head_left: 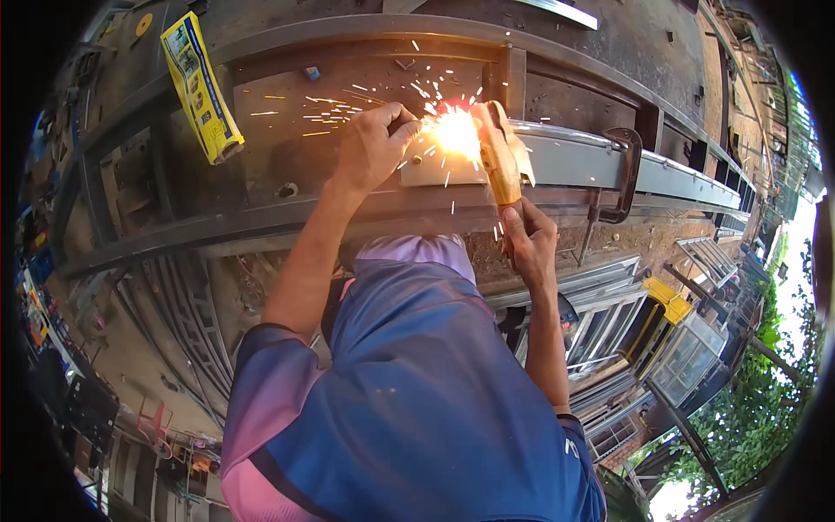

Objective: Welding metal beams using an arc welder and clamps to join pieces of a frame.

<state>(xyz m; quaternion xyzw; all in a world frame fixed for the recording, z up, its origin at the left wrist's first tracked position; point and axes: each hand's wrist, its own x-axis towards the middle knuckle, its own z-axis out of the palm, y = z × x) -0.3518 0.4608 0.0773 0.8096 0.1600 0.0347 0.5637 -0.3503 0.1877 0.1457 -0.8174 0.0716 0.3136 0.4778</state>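
A bright welding glare [457, 135] throws sparks, mostly leftward, over the left end of a grey rectangular steel tube [574, 165]. My right hand [529, 237] grips the lower end of a tan, worn welding electrode holder [501, 170], whose upper end stands beside the glare. The electrode itself is lost in the brightness. Just left of the sparks, my left hand [376, 146] is closed with thumb and fingertips pressed together; what they pinch, if anything, cannot be made out. A dark C-clamp [630, 174] is fixed around the tube farther right.
A long steel frame [348, 30] spans the work area. A yellow printed packet [202, 91] lies across it at left. More metal frames [609, 322] and a yellow metal piece [668, 300] are on the right, with long steel bars [174, 313] at lower left.
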